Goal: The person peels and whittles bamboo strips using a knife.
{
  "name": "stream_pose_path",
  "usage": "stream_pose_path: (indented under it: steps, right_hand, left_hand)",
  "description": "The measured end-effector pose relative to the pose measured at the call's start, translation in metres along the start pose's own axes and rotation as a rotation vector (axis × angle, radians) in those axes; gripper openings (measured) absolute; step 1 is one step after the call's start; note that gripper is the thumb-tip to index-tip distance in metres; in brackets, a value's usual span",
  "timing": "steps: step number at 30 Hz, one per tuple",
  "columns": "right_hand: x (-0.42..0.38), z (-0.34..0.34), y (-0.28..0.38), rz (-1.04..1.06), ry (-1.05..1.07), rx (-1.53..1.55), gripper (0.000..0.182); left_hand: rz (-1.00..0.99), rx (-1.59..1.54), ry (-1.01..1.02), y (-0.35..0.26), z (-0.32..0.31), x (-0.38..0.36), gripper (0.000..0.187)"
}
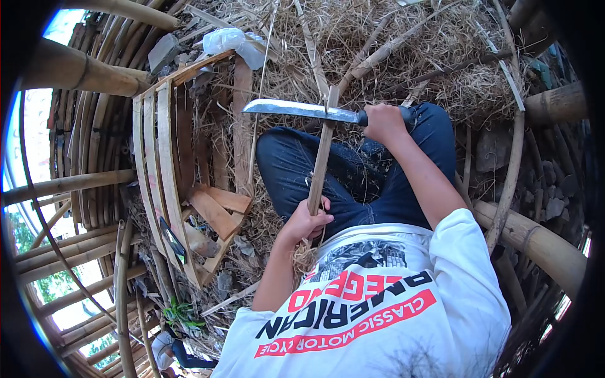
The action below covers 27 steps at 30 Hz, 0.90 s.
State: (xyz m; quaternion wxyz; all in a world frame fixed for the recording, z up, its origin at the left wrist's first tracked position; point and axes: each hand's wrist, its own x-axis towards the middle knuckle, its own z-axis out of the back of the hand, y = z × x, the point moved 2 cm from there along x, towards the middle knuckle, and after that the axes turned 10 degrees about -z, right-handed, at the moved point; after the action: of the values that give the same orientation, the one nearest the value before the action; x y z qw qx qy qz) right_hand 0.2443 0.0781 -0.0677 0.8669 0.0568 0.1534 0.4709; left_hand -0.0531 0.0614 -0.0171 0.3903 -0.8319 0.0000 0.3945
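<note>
Dry shavings and fibres cover the ground beyond the legs, with loose sticks across them. To the left lies a slatted wooden crate, with wood offcuts in and beside it; a crumpled plastic bag sits near its far end. Thick bamboo poles reach in from the left, and another bamboo pole and grey stones lie to the right. The bent legs in dark jeans closely frame the work; the right knee is just beside the machete's handle.

The machete is over the lap, its long axis running sideways, tip to the left and handle to the right. Its blade crosses the wooden strip near the far end and touches it. The strip points away from the torso, leaning slightly right.

The machete has a long, bright metal blade with a curved tip and a dark handle. The strip is narrow, pale brown and rough-grained. The right hand has its fingers closed around the handle; the left hand clamps the strip's near end between thumb and fingers.
</note>
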Motion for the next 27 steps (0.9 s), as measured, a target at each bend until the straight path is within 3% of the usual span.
stream_pose_path:
  steps: [11,15,27]
  right_hand:
    - [-0.027,0.004,-0.008,0.246,-0.052,0.094,0.023]
    - [-0.007,0.009,-0.028,0.087,-0.047,0.007,0.025]
    - [0.017,-0.003,-0.015,-0.016,0.026,0.027,0.024]
  left_hand:
    - [-0.047,0.127,-0.042,-0.004,-0.013,0.000,0.024]
    - [-0.120,0.341,-0.015,0.004,-0.017,-0.009,0.026]
    - [-0.053,0.188,-0.077,0.003,-0.022,-0.012,0.028]
